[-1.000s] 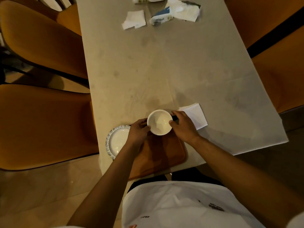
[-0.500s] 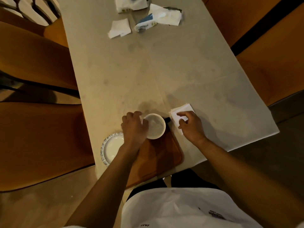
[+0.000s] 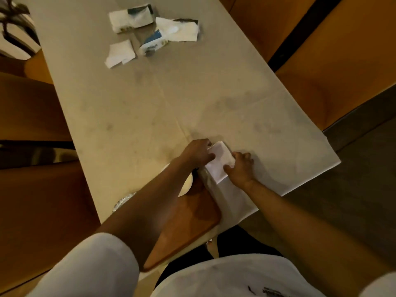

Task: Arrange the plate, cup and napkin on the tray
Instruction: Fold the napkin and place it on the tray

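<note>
Both hands pinch the folded napkin (image 3: 220, 162) at the tray's (image 3: 192, 221) two o'clock corner: left hand (image 3: 198, 153) far end, right hand (image 3: 240, 168) near. Cup (image 3: 186, 187) sits on tray; plate (image 3: 123, 203) waits outside at nine o'clock.

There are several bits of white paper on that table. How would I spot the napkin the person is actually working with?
Start at the long pale table and come to its near edge, beside the brown wooden tray. The napkin lies there between the left hand and right hand. It is plain, flat and folded, unlike the crumpled, printed papers at the far end.
</note>
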`<state>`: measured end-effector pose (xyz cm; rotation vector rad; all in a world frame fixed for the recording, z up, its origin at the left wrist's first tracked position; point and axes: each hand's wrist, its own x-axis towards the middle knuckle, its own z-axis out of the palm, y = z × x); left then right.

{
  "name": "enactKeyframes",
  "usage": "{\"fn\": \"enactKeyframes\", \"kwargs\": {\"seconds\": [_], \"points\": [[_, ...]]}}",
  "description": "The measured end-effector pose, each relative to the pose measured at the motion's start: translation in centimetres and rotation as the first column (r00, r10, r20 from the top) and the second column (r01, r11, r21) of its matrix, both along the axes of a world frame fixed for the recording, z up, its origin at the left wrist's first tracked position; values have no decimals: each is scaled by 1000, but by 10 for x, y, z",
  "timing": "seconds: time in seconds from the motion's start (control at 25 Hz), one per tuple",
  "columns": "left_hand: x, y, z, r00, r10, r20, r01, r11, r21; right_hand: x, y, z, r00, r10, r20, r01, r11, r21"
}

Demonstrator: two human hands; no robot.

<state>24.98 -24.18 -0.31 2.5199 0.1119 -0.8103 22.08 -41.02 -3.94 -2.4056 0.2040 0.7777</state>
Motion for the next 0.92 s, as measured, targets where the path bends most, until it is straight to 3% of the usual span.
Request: {"fn": "enactKeyframes", "kwargs": {"seconds": [0.24, 0.48, 0.68, 0.92], "points": [[10, -4, -16, 993, 119, -22, -118, 993, 30, 6, -5, -7, 992, -111, -61, 118, 984, 130], [11, -14, 7, 954, 290, -81, -294, 955, -44, 22, -24, 8, 970, -119, -210, 185, 927, 327], [2, -15, 42, 940, 339, -50, -342, 926, -161, 31, -39, 44, 975, -104, -196, 188, 857, 480], [-42, 1, 78, 750, 625, -219, -651, 636, -414, 29, -26, 84, 981, 0, -194, 119, 792, 599]]}}
